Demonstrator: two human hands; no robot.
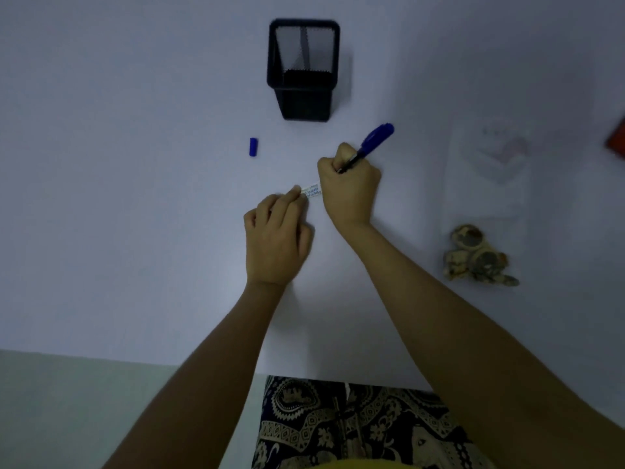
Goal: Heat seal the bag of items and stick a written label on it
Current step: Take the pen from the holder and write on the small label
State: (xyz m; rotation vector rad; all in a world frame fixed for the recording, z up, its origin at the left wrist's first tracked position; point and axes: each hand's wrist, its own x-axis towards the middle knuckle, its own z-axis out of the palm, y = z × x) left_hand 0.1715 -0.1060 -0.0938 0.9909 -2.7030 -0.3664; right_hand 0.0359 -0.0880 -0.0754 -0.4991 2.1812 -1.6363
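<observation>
Near the middle of the white table, a small white label with blue writing on it, lying flat between the two hands. Left hand resting on the table, fingers curled loosely with the tips pressing the label's left end. Right hand just to the right of the label, covering its other end, fingers closed tight around a blue marker; marker tilted up and away toward the far right, tip hidden behind the hand, so contact with the label cannot be told. Blue marker cap lying alone on the table, off to the far left of the hands, well apart from the marker. Black mesh pen holder standing upright toward the far edge, beyond the cap and the hands. Clear plastic bag lying flat toward the right edge, faint against the white top, with a clump of brownish, shell-like items at its near end; too dim to tell whether the bag's mouth is sealed. Red-orange corner of something cut off at the right edge. Patterned dark fabric below the near edge of the table, between the two bare forearms.
</observation>
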